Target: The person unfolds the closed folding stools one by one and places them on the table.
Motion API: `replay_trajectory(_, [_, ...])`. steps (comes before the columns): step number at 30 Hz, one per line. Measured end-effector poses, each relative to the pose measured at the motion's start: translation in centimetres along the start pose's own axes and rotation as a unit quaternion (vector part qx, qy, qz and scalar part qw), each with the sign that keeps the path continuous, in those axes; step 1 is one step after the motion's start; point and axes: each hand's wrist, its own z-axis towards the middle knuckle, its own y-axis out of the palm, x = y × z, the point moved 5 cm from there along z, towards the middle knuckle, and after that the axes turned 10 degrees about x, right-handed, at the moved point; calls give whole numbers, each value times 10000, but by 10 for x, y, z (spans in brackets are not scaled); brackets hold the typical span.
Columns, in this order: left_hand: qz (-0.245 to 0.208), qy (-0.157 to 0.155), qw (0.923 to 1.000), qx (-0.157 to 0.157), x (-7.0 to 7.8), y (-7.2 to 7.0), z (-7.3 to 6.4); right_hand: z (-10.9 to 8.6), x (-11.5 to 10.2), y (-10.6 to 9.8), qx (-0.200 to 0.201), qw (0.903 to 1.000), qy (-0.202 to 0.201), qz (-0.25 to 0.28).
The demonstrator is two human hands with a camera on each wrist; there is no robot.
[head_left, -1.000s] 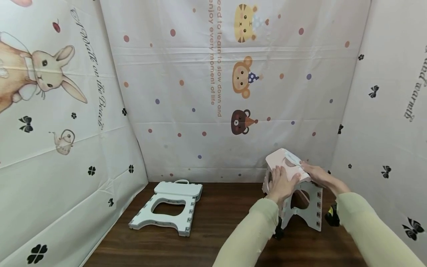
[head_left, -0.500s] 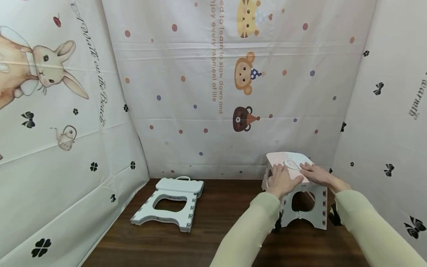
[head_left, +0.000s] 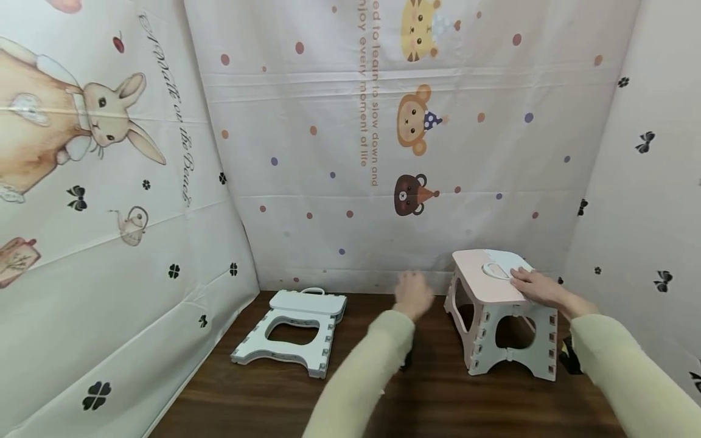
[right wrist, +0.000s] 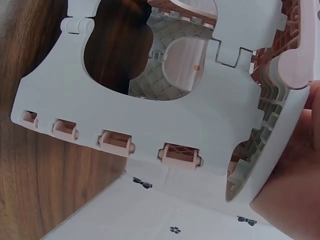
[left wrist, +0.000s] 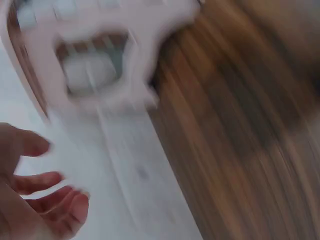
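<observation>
At the right of the table an unfolded step stool [head_left: 475, 274] stands upright, its top part pink and part pale, with a handle set in it. My right hand [head_left: 539, 288] rests on the seat's right side with fingers extended. In the right wrist view the hand [right wrist: 287, 167] lies along the seat edge, above the stool's pale leg panel [right wrist: 165, 117]. Left of the stool, apart from it, my left hand [head_left: 413, 295] is in the air, blurred. The left wrist view shows its fingers [left wrist: 77, 207] loosely curled with nothing in them.
A second, pale folding stool [head_left: 303, 309] lies folded flat on the left of the dark wooden table [head_left: 438, 401]. Printed white cloth [head_left: 323, 152] hangs behind and at both sides, close to the table's back edge.
The stool's seat, earlier raised along its fold, has flattened under both hands. My left hand has since come off it and moved left; my right hand stays on the seat.
</observation>
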Motion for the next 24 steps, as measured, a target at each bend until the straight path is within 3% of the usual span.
replay_trajectory(3, [616,-607,9962,-136,-59,-3,1,-1,-1,-5,90,9995,76,-296])
replay_trajectory(7, [1263,-1422,9817,-44,-137,-3,-9,3,-12,-9,432,9973,262,-526])
replay_trajectory(11, [1377,-1990,9701,-210,-190,-1,-25,9,-33,-12,749,9962,233,-373])
replay_trajectory(15, [1079,-2119,9696,-571,-219,3,-39,13,-56,-10,900,9956,45,-253])
replay_trajectory(18, [1008,-1975,9718,-796,-231,4,-47,16,-70,-6,986,9948,-157,-195])
replay_trajectory(21, [1094,-1728,9753,-840,-237,6,-52,18,-79,-1,1042,9938,-341,-166])
replay_trajectory(24, [1258,-1419,9797,-657,-239,7,-53,20,-86,2,1046,9933,-460,-183])
